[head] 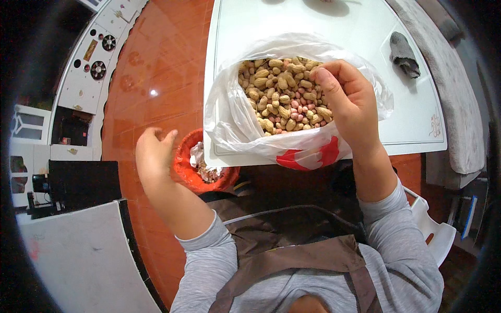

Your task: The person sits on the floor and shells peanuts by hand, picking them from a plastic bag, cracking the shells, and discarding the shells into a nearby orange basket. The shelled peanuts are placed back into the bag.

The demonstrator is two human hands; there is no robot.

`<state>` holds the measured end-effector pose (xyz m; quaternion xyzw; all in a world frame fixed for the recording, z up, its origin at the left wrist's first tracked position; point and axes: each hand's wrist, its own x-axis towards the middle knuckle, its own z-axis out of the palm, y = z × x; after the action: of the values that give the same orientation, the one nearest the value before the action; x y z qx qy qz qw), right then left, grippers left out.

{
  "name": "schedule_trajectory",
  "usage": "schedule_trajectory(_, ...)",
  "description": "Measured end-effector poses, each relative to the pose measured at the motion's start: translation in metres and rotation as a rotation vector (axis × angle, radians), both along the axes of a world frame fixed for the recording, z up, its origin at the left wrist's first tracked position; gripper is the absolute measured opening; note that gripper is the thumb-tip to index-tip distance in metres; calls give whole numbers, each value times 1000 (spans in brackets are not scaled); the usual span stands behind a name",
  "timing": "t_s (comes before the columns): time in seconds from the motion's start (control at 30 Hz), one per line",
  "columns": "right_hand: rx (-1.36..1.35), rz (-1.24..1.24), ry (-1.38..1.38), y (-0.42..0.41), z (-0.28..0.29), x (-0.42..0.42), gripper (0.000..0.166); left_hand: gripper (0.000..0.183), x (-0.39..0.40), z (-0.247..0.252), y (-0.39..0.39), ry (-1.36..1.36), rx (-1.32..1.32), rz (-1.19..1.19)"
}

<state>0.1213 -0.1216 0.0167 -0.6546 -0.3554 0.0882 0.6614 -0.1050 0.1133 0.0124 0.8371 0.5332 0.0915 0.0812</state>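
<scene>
A white plastic bag [238,133] with a red print lies wide open on the white table [297,23]. Inside it are many unshelled peanuts [282,83], with pink shelled kernels [298,107] among them. Over the bag's right side is my right hand [346,98], thumb and forefinger pinched together; whether something small is between them cannot be made out. My left hand [154,152] is off the table to the left, beside a red-lined bin [183,160], its thumb and fingers apart and nothing seen in it. Shells and crumpled paper [207,168] fill the bin.
A dark grey cloth [403,54] lies on the table at the right. Beyond that edge runs a grey padded seat [450,86]. A white plastic stool or chair [434,231] is at my right. Cabinets [78,78] line the far left, across the orange-brown floor [156,70].
</scene>
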Motion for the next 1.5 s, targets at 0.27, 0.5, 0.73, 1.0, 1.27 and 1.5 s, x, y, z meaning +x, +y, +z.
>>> schedule_trajectory(0.27,-59,39,126,-2,-6,7,17,19,74,-2,-54,-580,40,-489)
schedule_trajectory(0.5,-39,139,160,0,-10,8,17,12,124,-18,-89,-656,162,-676)
schedule_trajectory(0.73,-113,65,88,-6,-14,12,13,13,135,-20,-108,-592,70,-782)
schedule_trajectory(1.0,-158,102,63,-11,-10,14,12,11,140,-24,-117,-650,64,-743)
schedule_trajectory(1.27,-169,99,66,-15,-6,14,12,15,106,1,-74,-888,96,-630)
schedule_trajectory(1.5,-137,79,90,-10,-10,12,11,19,24,19,-28,-126,-119,-113)
